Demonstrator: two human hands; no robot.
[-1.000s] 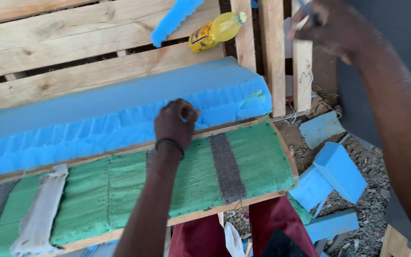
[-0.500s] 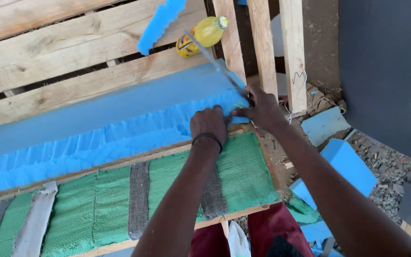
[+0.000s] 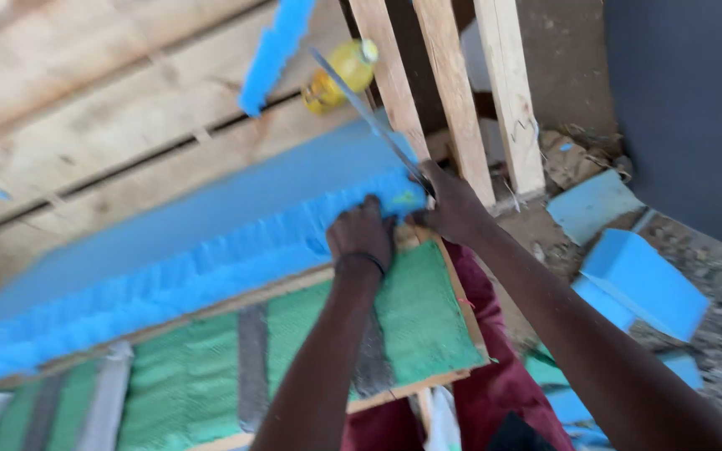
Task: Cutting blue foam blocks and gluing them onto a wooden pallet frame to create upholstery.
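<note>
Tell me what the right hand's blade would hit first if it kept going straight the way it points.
The right hand holds a long blade angled up and away. Extended, its tip would probably meet the yellow bottle first, though blur leaves depth uncertain.

A bright blue foam slab (image 3: 185, 250) with a ragged, ridged lighter-blue edge is seen at nine o'clock. Green woven mesh (image 3: 415, 321) crossed by grey straps (image 3: 252, 367) is stretched at six o'clock. A yellow bottle (image 3: 340, 75) is shown at twelve o'clock against pale tan planks (image 3: 85, 125). Blue foam offcuts (image 3: 641, 280) are scattered at three o'clock
</note>
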